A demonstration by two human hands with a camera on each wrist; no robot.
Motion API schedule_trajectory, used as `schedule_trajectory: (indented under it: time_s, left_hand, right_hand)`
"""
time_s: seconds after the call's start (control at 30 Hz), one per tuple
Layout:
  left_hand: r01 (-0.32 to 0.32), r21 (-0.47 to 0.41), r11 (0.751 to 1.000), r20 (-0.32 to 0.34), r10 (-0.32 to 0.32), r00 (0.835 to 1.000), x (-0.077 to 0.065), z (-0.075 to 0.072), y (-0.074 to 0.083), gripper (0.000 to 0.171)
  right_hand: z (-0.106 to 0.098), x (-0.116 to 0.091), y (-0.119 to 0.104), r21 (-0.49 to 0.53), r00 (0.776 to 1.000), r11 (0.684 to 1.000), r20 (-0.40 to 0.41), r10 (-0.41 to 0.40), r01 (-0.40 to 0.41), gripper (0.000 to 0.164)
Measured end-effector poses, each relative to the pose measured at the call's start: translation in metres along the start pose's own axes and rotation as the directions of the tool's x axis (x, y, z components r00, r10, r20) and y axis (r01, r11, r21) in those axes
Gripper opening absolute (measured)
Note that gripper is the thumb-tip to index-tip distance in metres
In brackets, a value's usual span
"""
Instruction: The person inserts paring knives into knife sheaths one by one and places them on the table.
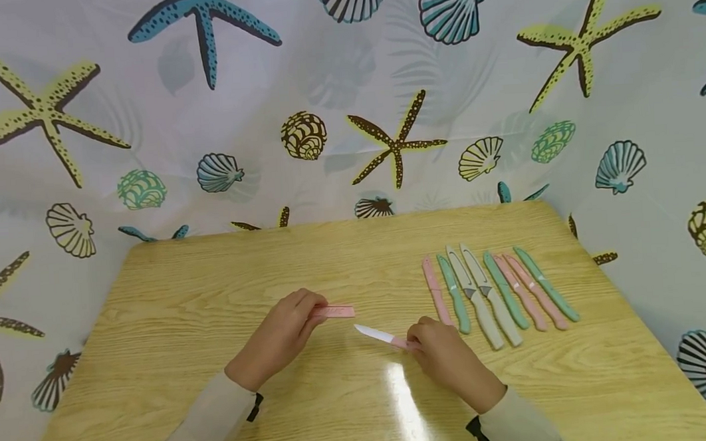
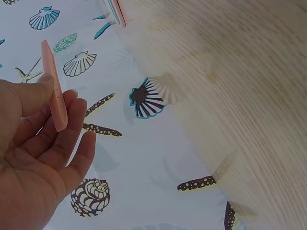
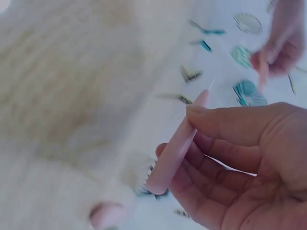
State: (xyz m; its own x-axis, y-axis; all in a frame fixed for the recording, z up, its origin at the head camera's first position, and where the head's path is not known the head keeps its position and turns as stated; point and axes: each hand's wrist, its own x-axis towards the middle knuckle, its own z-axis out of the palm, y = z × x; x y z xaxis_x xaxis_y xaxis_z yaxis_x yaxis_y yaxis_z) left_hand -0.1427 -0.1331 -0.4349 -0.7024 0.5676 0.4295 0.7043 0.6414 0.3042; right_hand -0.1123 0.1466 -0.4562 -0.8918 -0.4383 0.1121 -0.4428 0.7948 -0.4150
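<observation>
My left hand (image 1: 282,331) pinches a flat pink knife sheath (image 1: 337,311) between thumb and fingers. In the left wrist view the sheath (image 2: 56,105) is seen edge-on, the thumb pressed on one side. My right hand (image 1: 446,352) grips a small knife (image 1: 375,333) by its pink handle. Its pale blade is bare and points left, the tip a short way below and right of the sheath's end. Fingers and thumb wrap the handle (image 3: 173,155) in the right wrist view, where the left hand (image 3: 283,48) and the sheath show at upper right.
On the right of the wooden table (image 1: 184,309) lies a slanted row of several knives. Among them are a pink knife (image 1: 436,289), a green knife (image 1: 546,282) and two beige knives side by side. A cloth (image 1: 297,63) with starfish and shells hangs behind and at both sides.
</observation>
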Motion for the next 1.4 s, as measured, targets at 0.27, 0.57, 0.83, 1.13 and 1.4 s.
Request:
schedule_trajectory:
  time_s: [0.27,0.57,0.83,1.13,1.4]
  left_hand:
    - [0.016,0.010,1.000,0.004,-0.016,1.000,-0.003,-0.001,-0.002,0.016]
    - [-0.006,-0.006,1.000,-0.009,0.006,1.000,-0.001,0.000,0.000,0.018]
    - [-0.047,0.001,0.999,-0.030,0.047,0.998,0.000,0.002,0.001,0.016]
    - [-0.121,0.048,0.991,-0.045,0.123,0.991,0.002,0.007,-0.001,0.018]
    - [-0.146,0.052,0.988,-0.067,0.149,0.987,0.003,0.012,0.002,0.017]
  right_hand:
    - [-0.029,-0.009,-0.002,-0.027,0.991,1.000,-0.134,0.009,-0.012,0.008]
    - [-0.034,-0.010,-0.007,-0.045,0.973,0.995,-0.210,-0.094,0.086,0.010]
    - [-0.030,-0.007,-0.010,-0.064,0.969,0.991,-0.213,-0.126,0.115,0.008]
    - [-0.029,-0.003,-0.011,-0.128,0.971,0.982,-0.178,-0.159,0.137,0.006]
    - [-0.026,-0.003,-0.007,-0.161,0.966,0.975,-0.184,-0.181,0.152,0.007]
